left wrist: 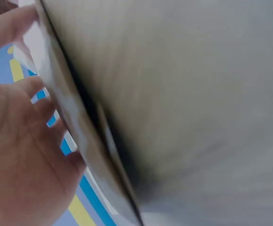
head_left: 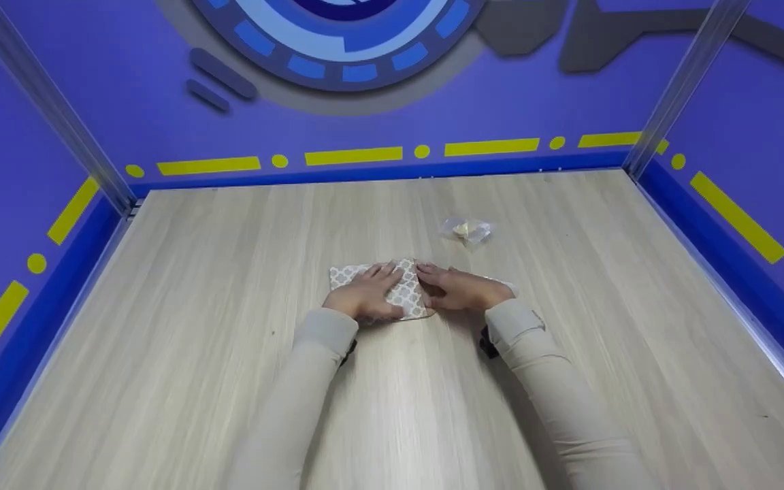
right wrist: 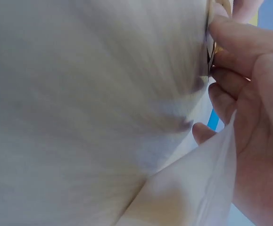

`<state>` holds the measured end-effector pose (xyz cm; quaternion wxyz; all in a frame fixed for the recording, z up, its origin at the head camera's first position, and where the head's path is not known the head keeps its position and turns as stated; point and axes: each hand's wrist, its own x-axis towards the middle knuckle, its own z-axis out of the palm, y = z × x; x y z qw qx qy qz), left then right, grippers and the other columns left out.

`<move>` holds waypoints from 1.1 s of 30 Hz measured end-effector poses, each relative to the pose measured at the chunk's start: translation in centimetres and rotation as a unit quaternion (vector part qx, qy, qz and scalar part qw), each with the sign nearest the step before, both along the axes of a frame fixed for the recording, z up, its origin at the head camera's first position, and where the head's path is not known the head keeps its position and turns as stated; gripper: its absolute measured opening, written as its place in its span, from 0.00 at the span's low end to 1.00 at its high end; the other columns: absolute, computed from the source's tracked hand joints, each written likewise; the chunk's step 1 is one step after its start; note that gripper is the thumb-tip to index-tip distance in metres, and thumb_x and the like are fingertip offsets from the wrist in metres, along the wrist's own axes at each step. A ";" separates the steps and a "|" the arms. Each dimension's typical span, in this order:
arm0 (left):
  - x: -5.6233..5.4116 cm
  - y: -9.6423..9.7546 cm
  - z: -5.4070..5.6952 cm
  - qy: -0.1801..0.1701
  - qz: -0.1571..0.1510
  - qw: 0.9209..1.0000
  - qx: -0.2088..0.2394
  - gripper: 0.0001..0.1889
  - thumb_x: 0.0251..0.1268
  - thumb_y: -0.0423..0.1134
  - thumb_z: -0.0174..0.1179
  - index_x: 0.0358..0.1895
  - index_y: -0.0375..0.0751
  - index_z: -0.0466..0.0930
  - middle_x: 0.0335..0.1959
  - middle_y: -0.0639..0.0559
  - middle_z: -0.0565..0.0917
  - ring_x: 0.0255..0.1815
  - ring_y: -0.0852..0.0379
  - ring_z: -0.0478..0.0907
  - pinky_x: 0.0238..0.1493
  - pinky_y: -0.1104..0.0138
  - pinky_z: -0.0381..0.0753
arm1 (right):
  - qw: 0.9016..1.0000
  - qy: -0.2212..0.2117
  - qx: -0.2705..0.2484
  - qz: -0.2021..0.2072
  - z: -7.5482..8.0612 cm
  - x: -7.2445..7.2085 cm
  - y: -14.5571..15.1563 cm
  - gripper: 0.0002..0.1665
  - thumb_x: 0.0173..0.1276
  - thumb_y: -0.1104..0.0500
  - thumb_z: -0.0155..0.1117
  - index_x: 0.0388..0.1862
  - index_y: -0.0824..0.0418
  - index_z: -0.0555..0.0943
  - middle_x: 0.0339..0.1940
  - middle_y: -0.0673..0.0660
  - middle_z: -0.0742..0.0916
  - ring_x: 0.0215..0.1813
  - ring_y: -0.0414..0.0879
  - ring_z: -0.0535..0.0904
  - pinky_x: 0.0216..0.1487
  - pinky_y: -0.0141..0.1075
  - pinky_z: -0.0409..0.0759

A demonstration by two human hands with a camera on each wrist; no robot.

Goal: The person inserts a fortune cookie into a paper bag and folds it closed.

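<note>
A flat piece with a white-and-beige lattice pattern lies on the table, its brown edge showing at the right. My left hand rests palm-down on it, fingers spread and fairly straight. In the left wrist view, the piece's edge stands slightly off the table under that hand. My right hand touches the piece's right edge with loosely bent fingers; the thumb is at the edge too. Beneath the right hand is a thin whitish sheet; whether it belongs to the patterned piece I cannot tell.
A small clear plastic bag with something yellowish in it lies beyond the right hand. The wood-grain table is bounded by purple-blue panels at the back and both sides.
</note>
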<state>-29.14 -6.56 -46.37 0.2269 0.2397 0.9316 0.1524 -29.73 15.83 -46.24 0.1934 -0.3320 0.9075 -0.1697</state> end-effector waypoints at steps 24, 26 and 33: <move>-0.1 0.0 -0.4 -0.003 -0.012 1.000 0.026 0.47 0.58 0.56 0.61 0.77 0.46 0.48 0.80 0.52 0.41 0.80 0.49 0.36 0.77 0.52 0.39 | 0.991 -0.116 -0.023 -0.058 -0.1 -0.7 0.3 0.48 0.66 0.52 0.64 0.78 0.52 0.50 0.81 0.51 0.48 0.80 0.57 0.40 0.77 0.53 0.40; -0.1 0.0 -0.4 -0.005 -0.016 0.999 0.028 0.47 0.58 0.56 0.61 0.77 0.46 0.48 0.79 0.51 0.41 0.80 0.49 0.35 0.77 0.51 0.39 | 0.990 -0.120 -0.024 -0.063 -0.1 -0.8 0.3 0.49 0.65 0.51 0.65 0.78 0.52 0.51 0.81 0.50 0.48 0.80 0.56 0.40 0.77 0.52 0.40; -0.1 0.0 -0.4 -0.002 -0.018 1.000 0.022 0.47 0.59 0.57 0.61 0.77 0.47 0.47 0.79 0.51 0.41 0.80 0.49 0.36 0.77 0.50 0.40 | 0.990 -0.118 -0.030 -0.068 -0.3 -0.8 0.4 0.50 0.63 0.51 0.67 0.78 0.51 0.50 0.80 0.50 0.49 0.80 0.56 0.41 0.77 0.52 0.42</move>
